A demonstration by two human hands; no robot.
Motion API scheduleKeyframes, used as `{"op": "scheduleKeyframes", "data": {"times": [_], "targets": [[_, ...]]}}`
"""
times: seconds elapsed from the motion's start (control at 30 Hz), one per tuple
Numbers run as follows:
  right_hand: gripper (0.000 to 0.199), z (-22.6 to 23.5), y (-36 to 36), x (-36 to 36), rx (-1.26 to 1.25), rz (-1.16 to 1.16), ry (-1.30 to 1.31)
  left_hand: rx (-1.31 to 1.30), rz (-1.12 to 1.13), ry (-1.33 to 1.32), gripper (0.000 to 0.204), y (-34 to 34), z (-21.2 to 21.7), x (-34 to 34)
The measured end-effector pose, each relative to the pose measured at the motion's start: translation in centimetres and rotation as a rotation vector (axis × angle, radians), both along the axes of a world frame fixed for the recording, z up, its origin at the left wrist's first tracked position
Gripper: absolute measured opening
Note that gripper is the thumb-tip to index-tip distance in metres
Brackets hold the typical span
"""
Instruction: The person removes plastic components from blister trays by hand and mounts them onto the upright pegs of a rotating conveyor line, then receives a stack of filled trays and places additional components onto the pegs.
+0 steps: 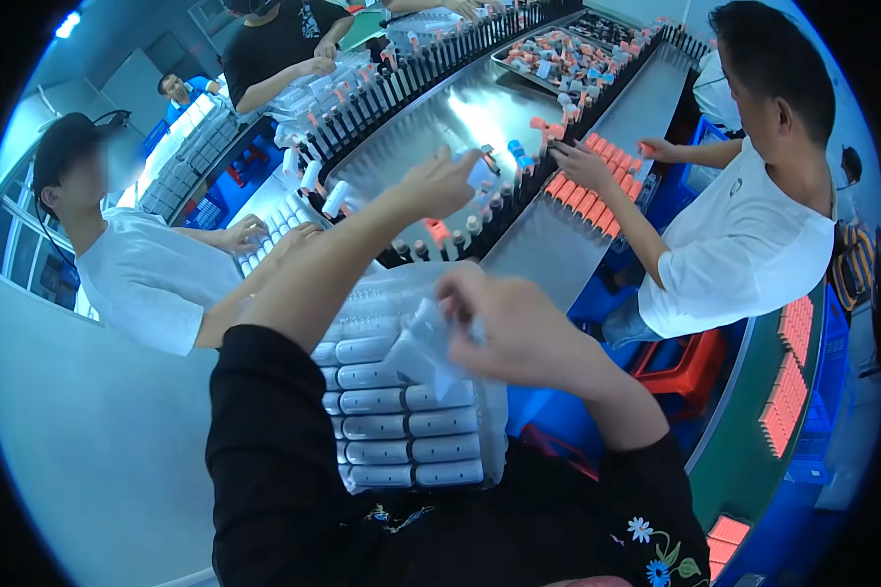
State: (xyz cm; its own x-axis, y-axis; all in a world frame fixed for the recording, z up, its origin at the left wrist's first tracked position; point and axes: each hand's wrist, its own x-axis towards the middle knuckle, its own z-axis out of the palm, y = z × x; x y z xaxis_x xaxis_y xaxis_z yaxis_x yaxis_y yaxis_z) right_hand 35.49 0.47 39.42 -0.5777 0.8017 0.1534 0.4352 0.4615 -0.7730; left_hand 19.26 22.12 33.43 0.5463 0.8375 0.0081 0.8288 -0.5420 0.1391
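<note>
My left hand (442,184) reaches forward over the black-edged line. Its fingers are closed at a small pale piece (481,174) with a dark end, whose kind I cannot make out. Nearer to me, my right hand (519,328) is bent over a tray and somewhat blurred. A limp white cloth (427,354) hangs from its closed fingers. Below the cloth lie rows of shiny silver-white rounded casings (374,427), packed side by side in a clear plastic tray (494,430) close to my body.
Upright black holders (362,122) edge the metal line (401,157). A bin (558,64) of orange and grey parts stands at the far end. On the right, a person (744,215) handles orange pieces (597,186); another person (147,264) works at left. A red stool (685,377) stands at right.
</note>
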Motion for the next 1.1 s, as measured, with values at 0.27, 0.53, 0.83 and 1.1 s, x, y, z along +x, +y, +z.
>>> {"op": "scheduleKeyframes", "data": {"times": [0.27, 0.53, 0.83, 1.1], "targets": [[0.026, -7.5, 2.3, 1.1, 0.176, -0.231, 0.271, -0.249, 0.164, 0.131, 0.073, 2.6, -10.5, 2.6], [0.042, -3.4, 1.2, 1.2, 0.385, 0.184, -0.070, -0.454, 0.141, 0.478, 0.082, 1.4, -4.0, -2.5], [0.038, -3.8, 2.7, 2.9, 0.188, 0.142, 0.080, -0.285, 0.150, -0.074, 0.049, 5.5, -0.8, -1.6], [0.041, -12.9, 16.5, 9.9, 0.002, -0.662, 0.445, -0.521, 0.435, -0.381, 0.045, 5.1, -6.9, 5.7]]}}
